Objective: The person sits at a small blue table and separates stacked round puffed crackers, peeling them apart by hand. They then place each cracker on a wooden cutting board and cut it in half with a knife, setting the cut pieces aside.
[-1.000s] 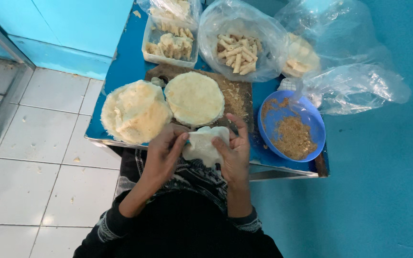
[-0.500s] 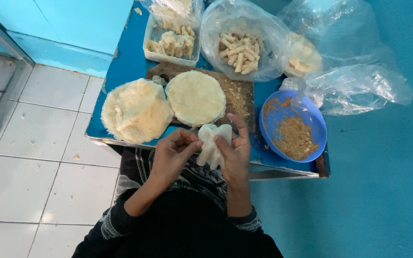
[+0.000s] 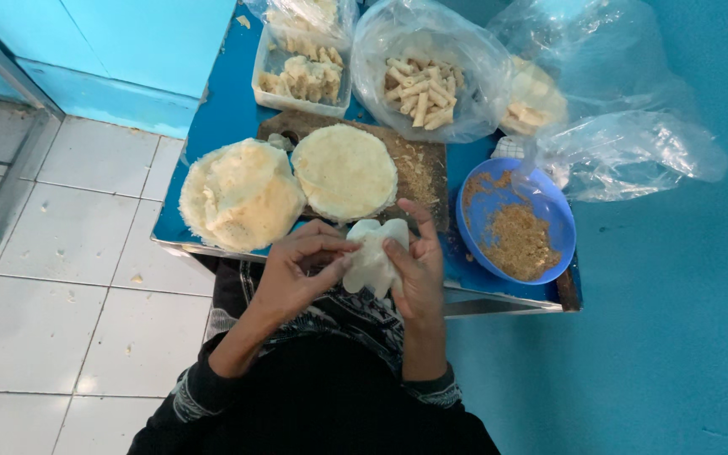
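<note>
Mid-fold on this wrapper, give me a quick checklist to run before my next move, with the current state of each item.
1. Wrapper held by both hands: ok, the left hand pinches its edge and the right hand cups it.
2. Wrapper intact: cannot tell, folds hide part of it.
3. Filling inside the wrapper: cannot tell, none is visible.
4. Blue bowl of brown crumbs within easy reach: ok, it sits beside the right hand.
5. Spare wrappers on hand: ok, a round stack lies on the wooden board.
6. Table edge below the hands: ok, nothing overhangs there.
</note>
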Demonstrator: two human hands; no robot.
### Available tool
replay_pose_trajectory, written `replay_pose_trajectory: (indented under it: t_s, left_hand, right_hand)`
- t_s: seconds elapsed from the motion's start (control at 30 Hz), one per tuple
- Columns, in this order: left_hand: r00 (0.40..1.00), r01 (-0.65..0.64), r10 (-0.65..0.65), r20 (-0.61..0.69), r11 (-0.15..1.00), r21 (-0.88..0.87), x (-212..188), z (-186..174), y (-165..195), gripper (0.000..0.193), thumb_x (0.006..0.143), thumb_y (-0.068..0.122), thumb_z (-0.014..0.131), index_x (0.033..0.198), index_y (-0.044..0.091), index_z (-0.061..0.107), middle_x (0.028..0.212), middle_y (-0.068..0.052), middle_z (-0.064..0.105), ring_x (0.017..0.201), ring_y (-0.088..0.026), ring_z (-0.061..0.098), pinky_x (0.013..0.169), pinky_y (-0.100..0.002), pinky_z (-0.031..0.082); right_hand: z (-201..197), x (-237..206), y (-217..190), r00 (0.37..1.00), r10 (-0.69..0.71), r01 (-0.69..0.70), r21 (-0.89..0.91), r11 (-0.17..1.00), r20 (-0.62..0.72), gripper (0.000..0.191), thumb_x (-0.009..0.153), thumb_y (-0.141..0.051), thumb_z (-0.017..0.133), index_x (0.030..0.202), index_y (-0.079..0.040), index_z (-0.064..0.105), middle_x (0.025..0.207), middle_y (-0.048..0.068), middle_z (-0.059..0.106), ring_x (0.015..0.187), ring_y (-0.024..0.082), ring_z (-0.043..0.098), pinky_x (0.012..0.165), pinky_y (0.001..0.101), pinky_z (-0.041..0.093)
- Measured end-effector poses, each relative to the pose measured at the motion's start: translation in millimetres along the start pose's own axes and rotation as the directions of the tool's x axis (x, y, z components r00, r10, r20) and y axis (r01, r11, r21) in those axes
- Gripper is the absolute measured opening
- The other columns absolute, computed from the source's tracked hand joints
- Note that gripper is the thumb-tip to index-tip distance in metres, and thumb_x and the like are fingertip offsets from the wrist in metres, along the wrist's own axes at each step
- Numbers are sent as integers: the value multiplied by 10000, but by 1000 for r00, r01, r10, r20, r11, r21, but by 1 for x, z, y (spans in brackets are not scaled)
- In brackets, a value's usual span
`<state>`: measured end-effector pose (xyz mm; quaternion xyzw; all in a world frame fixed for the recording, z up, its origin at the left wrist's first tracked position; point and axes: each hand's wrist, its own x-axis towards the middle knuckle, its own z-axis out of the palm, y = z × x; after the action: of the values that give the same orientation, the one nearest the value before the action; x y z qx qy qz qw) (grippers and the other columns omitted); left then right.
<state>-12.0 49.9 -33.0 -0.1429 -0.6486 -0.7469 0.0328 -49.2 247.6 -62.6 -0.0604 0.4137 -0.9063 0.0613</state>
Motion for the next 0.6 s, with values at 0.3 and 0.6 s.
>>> replay_pose_trajectory:
  t_s: [0.3,0.6]
  left_hand:
    - [994,0,14,-111,993,122,2,1,0,184,894,-55,720,1065,1,758,1055,-27,654,951,-96,684,808,-237,592]
    - [996,78,-61,-63,943,323,-2,-10,-6,135,1009,128,751,1007,-6,763,993,-50,726,889,-143,682,785,-284,549]
  right_hand:
    - [0,-3,-5,998,-52,51,-32,998,-21,640,912,64,730,1479,-69,465,1126,167,696,1042,238,706,912,402,600]
    - [10,4,-3,988,-143,145,49,988,-50,497,975,20,669,1431,-73,493,1245,120,655,1141,227,671,990,408,579]
